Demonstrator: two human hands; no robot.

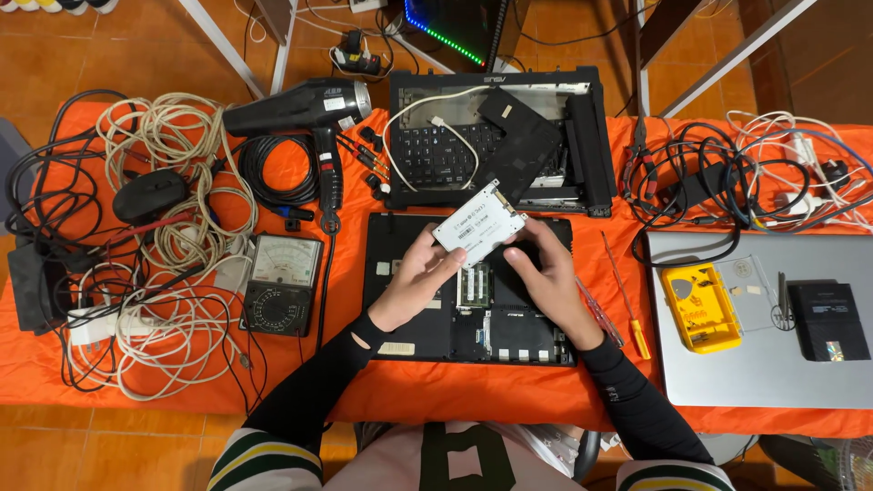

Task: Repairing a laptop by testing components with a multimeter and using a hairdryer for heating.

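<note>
**Silver drive held above an opened laptop**

Silver and flat, a slim storage drive (479, 223) sits tilted between a person's two hands over the middle of an orange-covered table (473, 391). The left hand (420, 273) grips the drive's lower left edge, fingers curled round it; the right hand (546, 277) pinches the lower right edge between thumb and fingertips. The drive is lifted clear, not resting on anything, label side up towards the camera.

Directly beneath lies a black laptop base (414, 314) with its underside cover off, so that a green memory stick (473, 286) and other inner parts show. Judging by this, the opening-up looks done, while the drive is neither seated in the base nor set aside. Whether it is on its way in or out cannot be told.

Behind the hands lies a second dismantled laptop (500, 136), keyboard exposed, with a white cable (436, 123) looped across it. A black hair dryer (305, 107) and an analogue meter (282, 282) lie to the left, next to tangles of white and black cords (173, 227). To the right are two screwdrivers (627, 300), a closed grey laptop (764, 364) carrying a yellow case (698, 307) and a small black box (827, 320), and more cables (727, 173) beyond.
</note>
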